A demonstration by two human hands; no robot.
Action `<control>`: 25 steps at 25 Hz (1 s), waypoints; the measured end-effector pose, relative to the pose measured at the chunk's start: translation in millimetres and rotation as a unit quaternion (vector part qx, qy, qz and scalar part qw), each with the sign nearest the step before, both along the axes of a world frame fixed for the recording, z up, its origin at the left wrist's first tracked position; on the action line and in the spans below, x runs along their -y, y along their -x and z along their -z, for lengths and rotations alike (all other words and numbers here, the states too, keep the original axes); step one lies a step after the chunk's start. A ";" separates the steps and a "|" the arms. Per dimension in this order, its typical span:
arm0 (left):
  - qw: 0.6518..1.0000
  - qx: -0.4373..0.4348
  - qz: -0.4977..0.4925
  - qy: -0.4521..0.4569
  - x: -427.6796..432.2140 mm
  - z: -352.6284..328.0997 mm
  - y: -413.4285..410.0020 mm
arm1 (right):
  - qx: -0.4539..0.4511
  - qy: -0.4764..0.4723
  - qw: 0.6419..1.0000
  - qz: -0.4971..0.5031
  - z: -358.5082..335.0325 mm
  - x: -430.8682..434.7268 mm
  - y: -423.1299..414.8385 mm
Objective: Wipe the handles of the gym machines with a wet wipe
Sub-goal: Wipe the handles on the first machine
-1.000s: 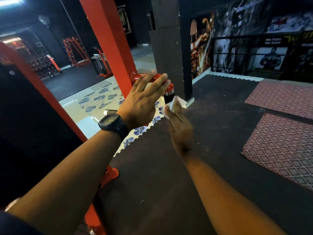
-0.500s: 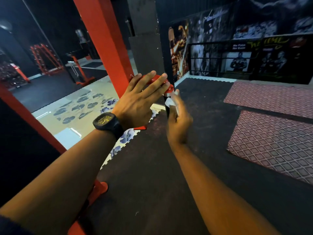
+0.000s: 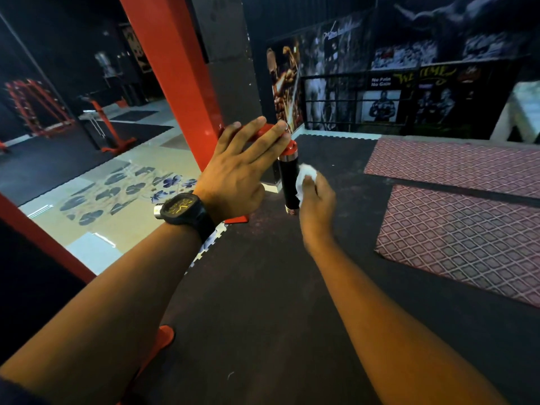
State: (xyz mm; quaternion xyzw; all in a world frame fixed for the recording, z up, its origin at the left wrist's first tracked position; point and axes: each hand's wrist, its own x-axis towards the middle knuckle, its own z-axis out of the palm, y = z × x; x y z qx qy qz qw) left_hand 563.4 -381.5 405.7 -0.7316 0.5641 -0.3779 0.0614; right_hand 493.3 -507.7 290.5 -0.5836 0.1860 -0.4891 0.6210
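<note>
The person's left hand [image 3: 233, 176] lies on the red tubular steel arm [image 3: 264, 131] of the machine. Its fingers are straight and spread over the arm, bracing rather than gripping. The black cylindrical handle [image 3: 287, 182] with chrome collars hangs upright from the end of that arm, just in front of the red square steel post [image 3: 175, 71]. The right hand [image 3: 317, 200] presses a crumpled white wet wipe [image 3: 305, 174] against the handle's right side, about midway down. The hand is blurred, but its fingers seem curled round the wad, pinching it against the grip.

The step in hand looks like the wiping of this handle itself. To do it well, the wipe should wrap as far round the cylinder as the fingers allow. It should then travel from the top collar to the bottom one with a twist of the wrist, so the far and left faces get covered too. The left hand's brace should stop the arm swinging away under pressure.
</note>
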 end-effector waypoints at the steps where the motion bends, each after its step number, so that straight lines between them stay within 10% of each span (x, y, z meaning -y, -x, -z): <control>1: 1.000 -0.001 0.003 0.004 0.8 1.5 -0.7 | 0.001 -0.004 1.000 -0.024 -8.5 4.2 -2.3; 16: 0.999 -0.006 0.029 0.035 4.9 7.4 -3.5 | -0.055 0.174 0.983 0.022 6.5 1.0 10.6; 25: 0.998 -0.014 0.034 0.054 6.0 10.9 2.5 | -0.007 0.016 0.990 -0.142 -15.7 19.4 8.5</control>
